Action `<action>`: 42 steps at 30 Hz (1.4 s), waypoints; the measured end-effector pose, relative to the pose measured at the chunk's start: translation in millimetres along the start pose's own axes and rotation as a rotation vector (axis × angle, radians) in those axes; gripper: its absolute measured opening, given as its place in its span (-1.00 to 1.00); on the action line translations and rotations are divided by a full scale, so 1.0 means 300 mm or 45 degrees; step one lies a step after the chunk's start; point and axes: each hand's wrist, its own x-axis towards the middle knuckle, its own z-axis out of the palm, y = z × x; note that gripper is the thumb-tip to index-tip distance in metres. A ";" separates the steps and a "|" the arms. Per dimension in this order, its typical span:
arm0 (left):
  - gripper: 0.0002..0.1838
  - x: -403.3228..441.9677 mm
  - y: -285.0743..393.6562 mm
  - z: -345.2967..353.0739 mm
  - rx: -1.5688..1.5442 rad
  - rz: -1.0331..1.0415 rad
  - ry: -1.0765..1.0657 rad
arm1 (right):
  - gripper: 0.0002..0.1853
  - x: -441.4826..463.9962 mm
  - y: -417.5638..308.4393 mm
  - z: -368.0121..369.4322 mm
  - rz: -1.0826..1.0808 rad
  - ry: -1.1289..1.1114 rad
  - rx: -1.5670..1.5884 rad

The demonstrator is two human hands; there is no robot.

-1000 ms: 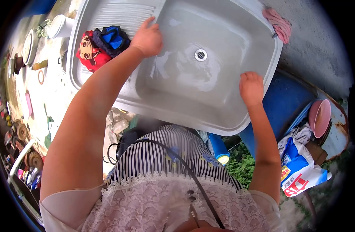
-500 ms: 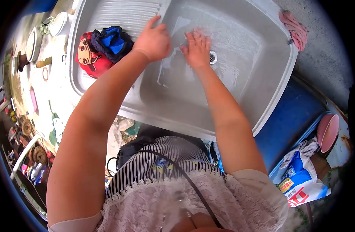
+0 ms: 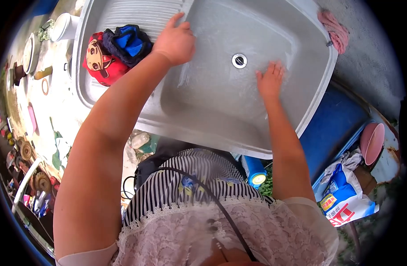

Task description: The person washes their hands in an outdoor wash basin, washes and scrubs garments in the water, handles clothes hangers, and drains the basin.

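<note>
A grey sink (image 3: 199,128) with a ribbed washboard side (image 3: 141,15) fills the upper view. My right hand (image 3: 271,82) lies flat on the wet basin floor, fingers spread, right of the round metal drain (image 3: 239,60). On the ridge between washboard and basin rests my left hand (image 3: 174,43), index finger stretched out, the other fingers partly bent and partly hidden; I see nothing held in it. Just left of that hand, on the washboard side, sit a red cloth item with a cartoon face (image 3: 101,60) and a dark fuzzy one with blue lining (image 3: 129,42).
A pink rag (image 3: 334,31) hangs over the sink's right rim. Beside the sink stand a blue barrel (image 3: 334,126), a pink bowl (image 3: 372,143) and a blue-and-white detergent bag (image 3: 345,195). A white bucket (image 3: 63,27) and several household items lie on the ground at left.
My right hand has slid across the basin floor from left of the drain to its right, uncovering the drain. My left hand stays on the ridge. The water on the basin floor has thinned.
</note>
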 end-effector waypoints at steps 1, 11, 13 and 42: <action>-0.75 0.000 -0.006 0.003 0.006 0.005 0.021 | -0.17 0.090 -0.056 0.004 0.083 0.054 0.046; -0.77 -0.002 -0.001 0.011 -0.008 0.029 0.043 | -0.32 -0.151 -0.590 -0.043 -1.071 -0.581 0.261; -0.77 0.002 -0.004 0.005 0.008 0.029 0.024 | -0.28 -0.268 -0.453 -0.079 -1.185 -0.763 0.017; -0.75 -0.002 0.009 -0.021 -0.022 0.022 -0.025 | -0.75 -0.319 0.054 -0.533 -0.433 -0.310 0.335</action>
